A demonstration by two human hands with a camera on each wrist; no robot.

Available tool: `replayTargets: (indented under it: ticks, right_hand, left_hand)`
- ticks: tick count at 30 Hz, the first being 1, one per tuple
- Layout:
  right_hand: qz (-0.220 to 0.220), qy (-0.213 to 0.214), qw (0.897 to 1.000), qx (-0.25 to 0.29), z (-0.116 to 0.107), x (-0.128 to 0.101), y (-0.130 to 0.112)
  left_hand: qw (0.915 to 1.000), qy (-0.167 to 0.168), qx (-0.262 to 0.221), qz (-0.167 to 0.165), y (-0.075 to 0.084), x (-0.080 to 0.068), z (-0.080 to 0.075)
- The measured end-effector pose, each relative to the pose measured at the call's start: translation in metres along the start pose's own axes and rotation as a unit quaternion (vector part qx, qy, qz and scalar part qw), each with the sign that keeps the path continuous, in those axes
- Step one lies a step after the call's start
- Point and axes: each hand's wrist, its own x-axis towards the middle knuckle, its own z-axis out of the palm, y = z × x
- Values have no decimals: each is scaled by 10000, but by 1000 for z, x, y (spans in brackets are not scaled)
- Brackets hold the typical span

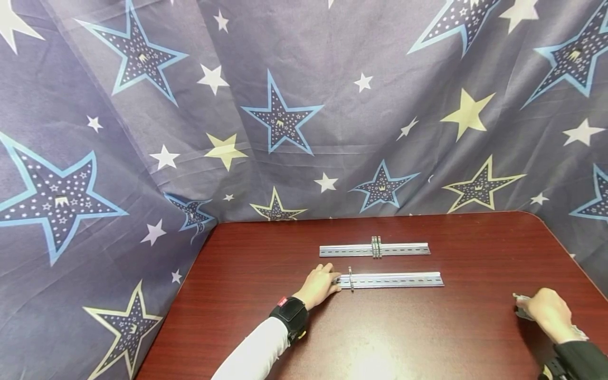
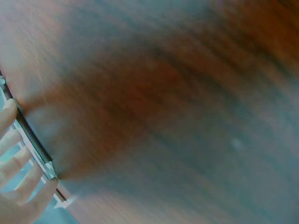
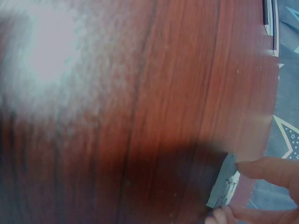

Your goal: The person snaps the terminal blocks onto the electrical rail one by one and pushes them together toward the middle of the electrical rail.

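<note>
My left hand [image 1: 317, 286] grips the left end of the nearer slotted metal DIN rail [image 1: 399, 280], which lies on the table. In the left wrist view, the fingers [image 2: 16, 163] reach across that rail's edge. One thin upright piece [image 1: 351, 278] sits across the rail just right of the fingertips. Off to the right, my right hand [image 1: 548, 312] pinches a thin grey terminal block [image 3: 220, 183] between thumb and fingers, over the table. The palm hides part of the block in the head view.
Behind the nearer rail lies a second DIN rail [image 1: 408, 249], roughly parallel, with several thin upright pieces [image 1: 376, 247] clustered at its middle. Both rest on a dark red wood-grain table [image 1: 266, 243]. A star-patterned cloth [image 1: 304, 174] hangs along the back and sides.
</note>
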Motion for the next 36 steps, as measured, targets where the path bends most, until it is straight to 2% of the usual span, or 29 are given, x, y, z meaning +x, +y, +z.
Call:
replayTargets:
  ticks: [13, 26, 36]
  right_hand:
    - [-385, 287, 9988, 137, 8, 3, -3]
    - [-928, 638, 9936, -35, 10, -2, -9]
    - [-831, 676, 9942, 10, 9, -4, -15]
  left_hand:
    - [10000, 20, 12, -23, 0, 1, 1]
    - [10000, 9, 1, -21, 0, 0, 1]
    - [10000, 19, 10, -22, -1, 1, 2]
